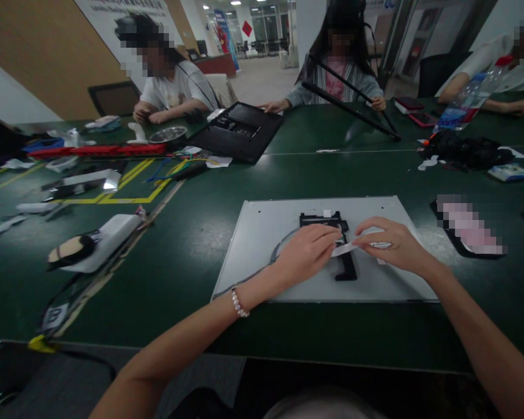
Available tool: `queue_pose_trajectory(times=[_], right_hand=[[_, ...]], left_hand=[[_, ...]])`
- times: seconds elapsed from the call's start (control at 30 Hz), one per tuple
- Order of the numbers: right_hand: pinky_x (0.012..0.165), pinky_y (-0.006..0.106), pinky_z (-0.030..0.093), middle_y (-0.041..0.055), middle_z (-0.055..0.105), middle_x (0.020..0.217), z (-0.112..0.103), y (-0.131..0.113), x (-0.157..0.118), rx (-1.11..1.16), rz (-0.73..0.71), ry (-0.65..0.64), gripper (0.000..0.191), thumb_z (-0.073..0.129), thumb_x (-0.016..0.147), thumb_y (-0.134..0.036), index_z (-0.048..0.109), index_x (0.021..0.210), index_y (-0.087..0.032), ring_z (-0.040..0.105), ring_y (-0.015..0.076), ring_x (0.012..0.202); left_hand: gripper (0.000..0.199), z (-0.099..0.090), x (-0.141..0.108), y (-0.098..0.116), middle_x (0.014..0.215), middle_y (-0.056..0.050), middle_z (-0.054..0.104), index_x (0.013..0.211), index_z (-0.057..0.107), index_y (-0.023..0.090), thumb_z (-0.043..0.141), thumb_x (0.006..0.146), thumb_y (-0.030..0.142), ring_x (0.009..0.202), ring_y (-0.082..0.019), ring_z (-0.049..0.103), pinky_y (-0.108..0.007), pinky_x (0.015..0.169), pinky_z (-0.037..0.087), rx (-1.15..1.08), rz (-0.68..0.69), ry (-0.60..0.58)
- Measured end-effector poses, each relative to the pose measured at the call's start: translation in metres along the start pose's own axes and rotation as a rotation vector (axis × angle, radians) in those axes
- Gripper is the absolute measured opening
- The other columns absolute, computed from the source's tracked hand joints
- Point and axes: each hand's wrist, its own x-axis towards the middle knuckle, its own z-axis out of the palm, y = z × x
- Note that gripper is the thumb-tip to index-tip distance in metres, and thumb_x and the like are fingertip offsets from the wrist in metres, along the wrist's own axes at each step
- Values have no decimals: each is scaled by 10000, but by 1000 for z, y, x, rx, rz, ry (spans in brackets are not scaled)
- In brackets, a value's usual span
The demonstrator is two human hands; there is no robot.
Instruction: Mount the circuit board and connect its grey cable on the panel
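Before me a pale grey flat panel point(253, 250) lies on the green table, with a black bracket-like part point(347, 269) resting on its middle. Between my two hands stretches a short white strip point(343, 249), just over the black part. My left hand point(308, 250) has its fingers bent together at the strip's left end and partly covers the black part. The fingertips of my right hand point(388, 241) pinch the strip's right end. A thin dark cable point(283, 241) runs from the black part, behind my left hand, along the panel's left side.
A phone point(467, 227) lies right of the panel, and a power strip point(100, 244) lies left. Further back are a black casing point(242, 131), a crumpled black bag point(467, 152) and a plastic bottle point(463, 105). Several people sit across; one holds a black frame point(349, 102).
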Motion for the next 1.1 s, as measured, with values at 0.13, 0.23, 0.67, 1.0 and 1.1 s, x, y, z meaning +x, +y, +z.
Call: queue_pose_trajectory(times=[0.13, 0.23, 0.67, 1.0, 1.1], right_hand=[[789, 350, 524, 41, 677, 996, 3, 0, 0, 22, -1, -30, 232, 568, 895, -161, 745, 970, -290, 644, 183, 916], [771, 338, 522, 32, 674, 969, 3, 2, -1, 31, 11, -57, 244, 573, 884, -151, 752, 955, -300, 642, 176, 891], [790, 319, 504, 18, 659, 976, 2, 5, -4, 84, 111, -187, 281, 562, 876, -112, 766, 904, -302, 640, 159, 893], [801, 320, 492, 2, 651, 975, 0, 5, -4, 120, 147, -250, 297, 571, 858, -101, 763, 914, -321, 625, 156, 904], [795, 317, 487, 3, 647, 962, 0, 5, -3, 126, 161, -273, 294, 586, 844, -96, 766, 902, -320, 621, 156, 893]], left_hand=[[269, 12, -13, 4, 1225, -106, 654, 1198, 609, 163, 512, 950, 202, 1135, -207, 597, -385, 954, 508, 89, 108, -57], [295, 14, -17, 7, 1220, -113, 652, 1222, 602, 166, 528, 937, 183, 1118, -217, 600, -383, 921, 524, 122, 150, -83], [366, 22, -20, 11, 1237, -125, 608, 1289, 553, 140, 430, 946, 107, 1057, -211, 590, -340, 902, 516, 106, 156, -229], [440, 22, -19, 11, 1244, -130, 568, 1370, 479, 150, 430, 935, 106, 1046, -211, 558, -342, 916, 489, 92, 157, -301], [444, 25, -20, 10, 1236, -124, 563, 1367, 478, 153, 429, 930, 88, 1049, -205, 551, -340, 919, 490, 89, 151, -309]])
